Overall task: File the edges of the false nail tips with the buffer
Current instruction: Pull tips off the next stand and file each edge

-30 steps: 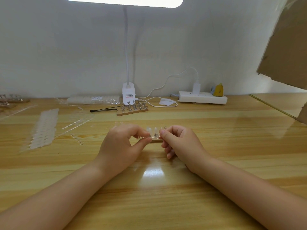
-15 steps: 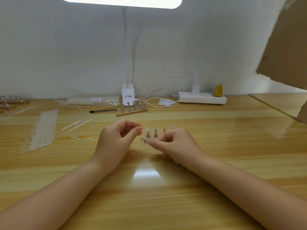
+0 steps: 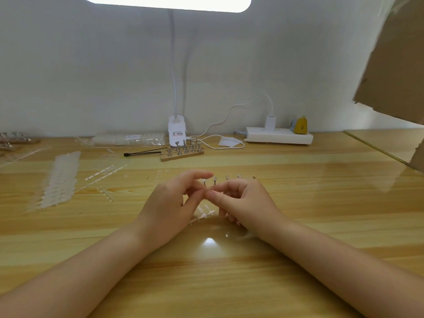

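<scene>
My left hand (image 3: 169, 203) and my right hand (image 3: 243, 203) meet fingertip to fingertip just above the middle of the wooden table (image 3: 298, 226). Together they pinch a tiny clear nail tip (image 3: 206, 192), which barely shows between the fingers. Under the hands a clear strip of nail tips (image 3: 203, 216) lies flat on the table. Just behind the fingers stands a row of small metal nail stands (image 3: 227, 177), partly hidden by the hands. I see no buffer.
A wooden block of nail stands (image 3: 182, 152), a black-tipped stick (image 3: 142, 153) and a lamp base (image 3: 176, 131) are behind. Strips and sheets of clear tips (image 3: 60, 180) lie at left. A power strip (image 3: 278, 135) sits at back right, with cardboard (image 3: 394, 65) at the right edge.
The hands pulled back from the row of stands, parted briefly, then came together again. The clear strip now lies on the table under them.
</scene>
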A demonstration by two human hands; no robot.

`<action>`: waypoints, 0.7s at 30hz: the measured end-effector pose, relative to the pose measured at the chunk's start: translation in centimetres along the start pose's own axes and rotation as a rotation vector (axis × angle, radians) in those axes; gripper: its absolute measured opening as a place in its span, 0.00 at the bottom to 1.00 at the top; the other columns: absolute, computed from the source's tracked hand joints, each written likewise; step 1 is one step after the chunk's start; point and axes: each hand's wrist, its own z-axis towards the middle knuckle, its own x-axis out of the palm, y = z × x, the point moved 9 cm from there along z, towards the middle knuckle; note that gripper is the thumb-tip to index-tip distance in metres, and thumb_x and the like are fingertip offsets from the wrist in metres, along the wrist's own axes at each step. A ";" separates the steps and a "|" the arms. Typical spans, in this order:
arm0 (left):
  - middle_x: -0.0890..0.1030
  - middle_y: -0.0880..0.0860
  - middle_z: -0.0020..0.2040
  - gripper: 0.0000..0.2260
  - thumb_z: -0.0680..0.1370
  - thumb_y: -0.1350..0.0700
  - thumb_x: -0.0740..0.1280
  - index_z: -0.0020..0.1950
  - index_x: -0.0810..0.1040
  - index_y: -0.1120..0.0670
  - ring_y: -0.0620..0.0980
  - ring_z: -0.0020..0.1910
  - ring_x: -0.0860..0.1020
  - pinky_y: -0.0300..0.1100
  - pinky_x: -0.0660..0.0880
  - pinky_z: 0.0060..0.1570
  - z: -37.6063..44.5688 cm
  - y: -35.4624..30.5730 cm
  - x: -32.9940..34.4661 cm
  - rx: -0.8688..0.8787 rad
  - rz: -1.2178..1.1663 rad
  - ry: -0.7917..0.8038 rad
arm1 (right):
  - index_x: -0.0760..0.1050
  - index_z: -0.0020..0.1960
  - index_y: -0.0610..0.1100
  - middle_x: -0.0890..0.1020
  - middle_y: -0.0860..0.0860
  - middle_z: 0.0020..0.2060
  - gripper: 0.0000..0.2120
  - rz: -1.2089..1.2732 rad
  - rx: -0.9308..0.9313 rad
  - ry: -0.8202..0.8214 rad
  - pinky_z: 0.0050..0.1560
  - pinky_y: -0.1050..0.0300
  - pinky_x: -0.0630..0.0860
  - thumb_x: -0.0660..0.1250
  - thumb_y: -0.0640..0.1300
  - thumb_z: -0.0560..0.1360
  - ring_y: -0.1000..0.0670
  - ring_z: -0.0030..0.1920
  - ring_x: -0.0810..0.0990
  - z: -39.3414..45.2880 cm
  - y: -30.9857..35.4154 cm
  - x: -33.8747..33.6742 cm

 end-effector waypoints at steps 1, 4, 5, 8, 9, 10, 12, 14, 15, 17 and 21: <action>0.83 0.43 0.40 0.16 0.75 0.63 0.70 0.61 0.76 0.50 0.40 0.43 0.80 0.25 0.69 0.48 0.0 0.0 0.0 -0.004 0.007 -0.002 | 0.83 0.48 0.45 0.79 0.53 0.24 0.08 0.011 -0.009 -0.006 0.26 0.69 0.68 0.73 0.47 0.72 0.59 0.23 0.73 0.0 0.1 -0.1; 0.83 0.42 0.40 0.16 0.75 0.60 0.70 0.61 0.74 0.49 0.41 0.43 0.80 0.26 0.70 0.46 0.0 0.2 0.1 -0.043 -0.011 0.019 | 0.84 0.47 0.44 0.79 0.52 0.25 0.06 0.066 -0.014 -0.011 0.26 0.67 0.69 0.73 0.45 0.73 0.57 0.24 0.73 0.0 0.1 -0.3; 0.83 0.41 0.41 0.16 0.76 0.58 0.69 0.62 0.74 0.48 0.40 0.44 0.80 0.27 0.71 0.46 0.0 0.2 0.2 -0.063 -0.020 0.033 | 0.84 0.46 0.44 0.79 0.52 0.25 0.05 0.080 -0.011 -0.016 0.26 0.66 0.69 0.72 0.45 0.73 0.57 0.24 0.73 0.0 0.2 -0.4; 0.83 0.40 0.44 0.15 0.79 0.51 0.65 0.65 0.74 0.50 0.41 0.48 0.79 0.41 0.71 0.52 0.3 -0.2 -0.2 -0.027 0.148 0.017 | 0.84 0.44 0.44 0.79 0.53 0.25 0.04 0.128 -0.002 -0.044 0.26 0.66 0.69 0.72 0.43 0.74 0.58 0.24 0.72 -0.1 0.3 -0.7; 0.83 0.41 0.46 0.16 0.79 0.50 0.62 0.66 0.74 0.51 0.44 0.49 0.79 0.45 0.71 0.52 0.4 0.1 -0.6 -0.043 0.247 -0.012 | 0.84 0.42 0.43 0.79 0.52 0.25 0.04 0.140 0.007 -0.058 0.25 0.66 0.69 0.73 0.43 0.73 0.57 0.24 0.72 -0.1 0.2 -0.9; 0.83 0.43 0.48 0.17 0.79 0.48 0.60 0.66 0.74 0.51 0.48 0.50 0.78 0.48 0.70 0.53 0.5 0.7 -1.3 -0.097 0.349 -0.039 | 0.84 0.42 0.43 0.79 0.51 0.25 0.04 0.147 0.017 -0.071 0.25 0.66 0.69 0.73 0.44 0.72 0.57 0.24 0.72 0.0 0.2 -1.0; 0.80 0.48 0.54 0.18 0.80 0.45 0.58 0.66 0.74 0.50 0.53 0.54 0.76 0.48 0.68 0.54 0.5 2.9 -2.3 -0.284 0.605 -0.013 | 0.83 0.41 0.43 0.79 0.49 0.26 0.05 0.157 0.031 -0.085 0.25 0.65 0.68 0.74 0.45 0.71 0.56 0.24 0.72 0.0 0.0 -1.2; 0.77 0.50 0.55 0.18 0.80 0.41 0.55 0.62 0.75 0.48 0.54 0.55 0.73 0.47 0.68 0.53 0.2 5.2 -2.7 -0.451 0.860 0.113 | 0.82 0.39 0.43 0.78 0.49 0.26 0.06 0.179 0.045 -0.092 0.24 0.65 0.67 0.75 0.45 0.70 0.55 0.23 0.71 0.1 -0.2 -1.2; 0.77 0.50 0.52 0.19 0.79 0.39 0.53 0.57 0.77 0.48 0.54 0.53 0.74 0.45 0.68 0.49 0.0 6.0 -2.8 -0.488 0.914 0.155 | 0.81 0.38 0.44 0.78 0.49 0.26 0.06 0.203 0.060 -0.092 0.23 0.65 0.67 0.75 0.46 0.70 0.55 0.23 0.71 0.2 -0.3 -1.2; 0.76 0.48 0.44 0.23 0.79 0.36 0.50 0.48 0.80 0.47 0.53 0.47 0.74 0.42 0.66 0.42 0.0 6.7 -3.0 -0.505 0.938 0.191 | 0.81 0.37 0.45 0.77 0.49 0.26 0.06 0.317 0.118 -0.067 0.22 0.65 0.65 0.75 0.46 0.68 0.55 0.23 0.70 0.4 -0.9 -0.9; 0.76 0.48 0.42 0.20 0.77 0.37 0.54 0.49 0.80 0.46 0.52 0.46 0.75 0.42 0.67 0.43 0.6 6.1 -2.5 -0.389 0.939 0.175 | 0.81 0.42 0.40 0.75 0.49 0.25 0.10 0.568 0.232 0.037 0.19 0.67 0.62 0.74 0.45 0.65 0.57 0.22 0.69 0.7 -1.7 0.1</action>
